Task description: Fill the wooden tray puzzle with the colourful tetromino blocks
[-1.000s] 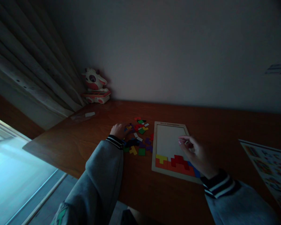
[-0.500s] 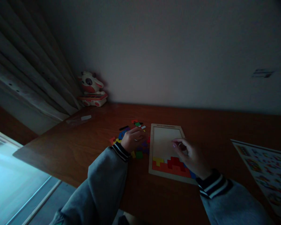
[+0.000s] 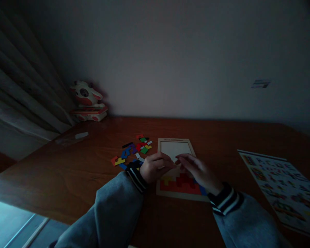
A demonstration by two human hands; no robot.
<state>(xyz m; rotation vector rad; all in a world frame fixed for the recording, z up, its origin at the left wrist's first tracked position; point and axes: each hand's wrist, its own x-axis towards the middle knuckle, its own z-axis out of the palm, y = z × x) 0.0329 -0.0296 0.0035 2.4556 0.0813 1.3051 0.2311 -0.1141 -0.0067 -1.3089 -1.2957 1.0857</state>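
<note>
Left hand (image 3: 153, 168) now joins right hand (image 3: 200, 172) over the tray (image 3: 175, 148), leaving loose pieces (image 3: 144, 150) at ten o'clock; both curled, any pinch unclear.

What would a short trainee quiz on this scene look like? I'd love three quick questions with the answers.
1. Multiple choice: seen in this view, where do the loose coloured pieces lie?
A) Left of the framed board
B) Right of it
C) Directly on the printed sheet

2. True or false: the toy cow stands near the curtain.

3. Short answer: which of the person's hands is nearer the loose coloured pieces?

Key: 1. A; 2. True; 3. The left hand.
</note>
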